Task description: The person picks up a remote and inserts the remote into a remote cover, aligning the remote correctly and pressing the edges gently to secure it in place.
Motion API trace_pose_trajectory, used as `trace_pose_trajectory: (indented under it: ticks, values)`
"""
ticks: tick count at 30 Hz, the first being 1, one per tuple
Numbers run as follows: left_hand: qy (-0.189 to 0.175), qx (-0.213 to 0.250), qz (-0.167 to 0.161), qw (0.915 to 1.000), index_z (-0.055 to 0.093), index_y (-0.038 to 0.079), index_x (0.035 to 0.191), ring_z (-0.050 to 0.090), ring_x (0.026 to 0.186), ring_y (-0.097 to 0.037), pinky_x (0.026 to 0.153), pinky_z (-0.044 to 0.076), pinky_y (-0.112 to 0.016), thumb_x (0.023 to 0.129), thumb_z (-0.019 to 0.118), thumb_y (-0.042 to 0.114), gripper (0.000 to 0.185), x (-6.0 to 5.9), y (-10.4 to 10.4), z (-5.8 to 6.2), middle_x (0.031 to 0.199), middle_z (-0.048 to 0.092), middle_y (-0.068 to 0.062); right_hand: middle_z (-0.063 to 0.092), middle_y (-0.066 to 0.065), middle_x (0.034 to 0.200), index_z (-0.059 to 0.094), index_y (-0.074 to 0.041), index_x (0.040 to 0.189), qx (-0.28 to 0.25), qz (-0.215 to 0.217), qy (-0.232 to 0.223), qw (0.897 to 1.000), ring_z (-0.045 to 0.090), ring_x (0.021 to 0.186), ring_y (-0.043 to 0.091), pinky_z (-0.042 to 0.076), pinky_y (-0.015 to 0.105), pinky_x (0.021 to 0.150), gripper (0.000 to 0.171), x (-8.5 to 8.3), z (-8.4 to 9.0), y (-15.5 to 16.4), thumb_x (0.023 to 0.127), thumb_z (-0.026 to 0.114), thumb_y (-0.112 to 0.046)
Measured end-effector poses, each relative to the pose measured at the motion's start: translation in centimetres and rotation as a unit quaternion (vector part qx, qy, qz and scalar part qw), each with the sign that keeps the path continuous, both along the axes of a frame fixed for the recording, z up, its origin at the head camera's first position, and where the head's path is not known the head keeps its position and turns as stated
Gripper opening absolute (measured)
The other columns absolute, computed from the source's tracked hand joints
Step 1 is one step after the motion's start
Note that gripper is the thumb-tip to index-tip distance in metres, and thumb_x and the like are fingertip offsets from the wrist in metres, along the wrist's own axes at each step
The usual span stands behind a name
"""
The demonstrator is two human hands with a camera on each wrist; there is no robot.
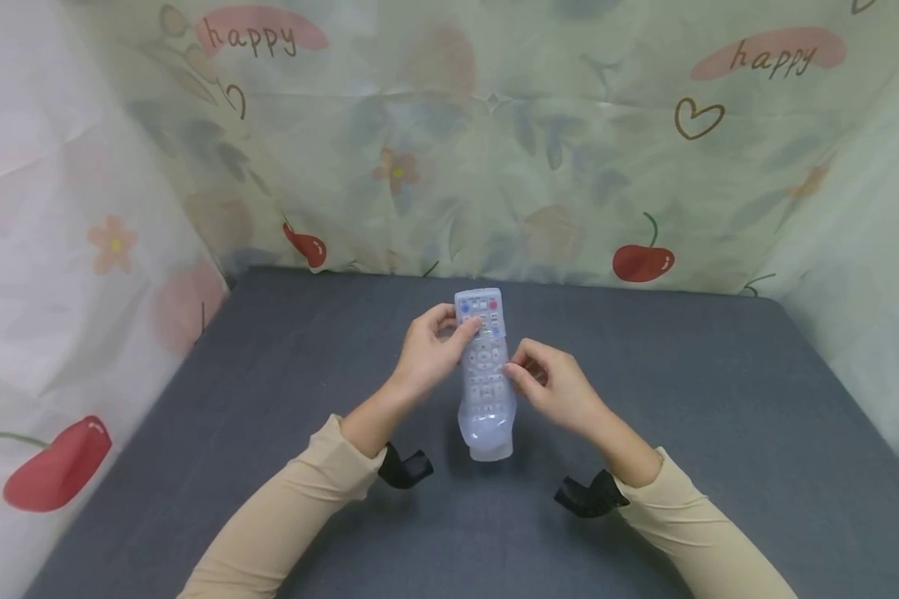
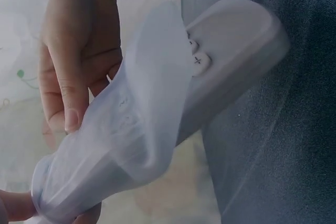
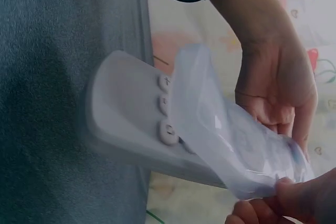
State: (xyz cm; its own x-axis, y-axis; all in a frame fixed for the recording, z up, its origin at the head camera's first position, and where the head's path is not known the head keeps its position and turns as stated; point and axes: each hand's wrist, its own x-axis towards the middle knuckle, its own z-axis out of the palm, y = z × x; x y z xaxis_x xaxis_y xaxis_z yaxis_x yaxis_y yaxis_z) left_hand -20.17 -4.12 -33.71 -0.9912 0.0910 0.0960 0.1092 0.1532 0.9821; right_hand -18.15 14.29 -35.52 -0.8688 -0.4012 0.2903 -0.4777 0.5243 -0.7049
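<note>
The left hand curls around the top of a white remote control, thumb on the buttons, so it stays up off the gray counter and does not wobble. The remote sits between the two hands, buttons facing up. A clear soft cover wraps it and hangs loose at the end near the person. The right hand pinches the edge of that cover on the remote's right side, just beside the buttons, to keep hold of the thin skin.
</note>
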Motion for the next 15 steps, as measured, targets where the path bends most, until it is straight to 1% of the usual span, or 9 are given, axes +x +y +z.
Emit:
trace_pose_trajectory:
  ticks: [3,9,15]
  values:
    - [-0.012,-0.004,0.012,0.9998,0.059,0.002,0.112,0.063,0.073,-0.011,0.061,0.050,-0.023,0.093,0.058,0.020,0.027,-0.06,0.13,0.10,0.104,0.066,-0.016,0.053,0.005,0.071,0.055,-0.004,0.084,0.025,0.018,0.037,0.999,0.048,0.062,0.010,0.044,0.023,0.056,0.008,0.08,0.18,-0.18,0.091,0.058,-0.005]
    - [-0.039,0.006,0.028,0.9988,0.060,0.001,0.113,0.063,0.079,-0.013,0.068,0.051,-0.024,0.092,0.058,0.022,0.029,-0.33,0.29,0.34,0.105,0.067,-0.017,0.046,0.001,0.068,0.054,-0.006,0.082,0.050,0.045,0.071,0.995,0.040,0.059,0.005,0.038,0.021,0.053,0.010,0.26,0.19,-0.46,0.091,0.056,-0.004]
    - [-0.058,0.018,0.032,0.9976,0.059,0.000,0.114,0.060,0.073,-0.010,0.065,0.050,-0.022,0.093,0.057,0.021,0.030,-0.31,0.31,0.52,0.105,0.067,-0.018,0.046,-0.001,0.068,0.053,-0.007,0.083,0.077,0.053,0.099,0.991,0.039,0.059,0.004,0.037,0.020,0.053,0.010,0.62,0.18,-0.48,0.090,0.058,-0.004]
